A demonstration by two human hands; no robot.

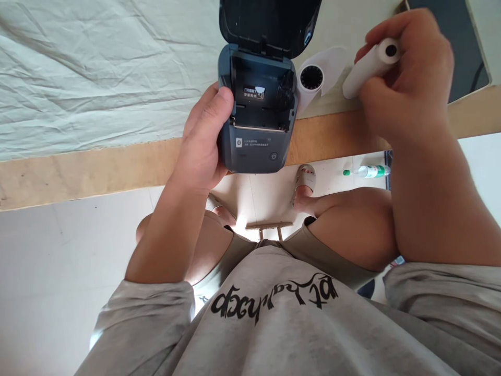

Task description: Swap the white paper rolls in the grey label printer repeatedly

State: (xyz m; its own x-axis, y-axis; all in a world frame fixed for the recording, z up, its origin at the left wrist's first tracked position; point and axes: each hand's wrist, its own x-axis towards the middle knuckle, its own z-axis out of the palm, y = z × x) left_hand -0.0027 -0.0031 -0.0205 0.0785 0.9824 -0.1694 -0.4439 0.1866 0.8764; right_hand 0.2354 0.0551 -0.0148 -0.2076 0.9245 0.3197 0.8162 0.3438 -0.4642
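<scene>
My left hand [205,138] grips the left side of a small dark blue label printer [256,149] at the table's near edge. Its lid [266,23] stands flipped up and the paper bay inside holds no roll. My right hand [407,78] is closed around a white paper roll [370,68], held tilted just above the table to the right of the printer. A second white roll [311,79] with a dark core lies on the table between the printer and my right hand, a strip of paper trailing from it.
A wrinkled pale cloth [97,78] covers the table, whose bare wooden edge [78,172] runs along the front. A dark device [465,31] sits at the far right. Below are my knees, a sandalled foot and a green-capped bottle [368,171] on the floor.
</scene>
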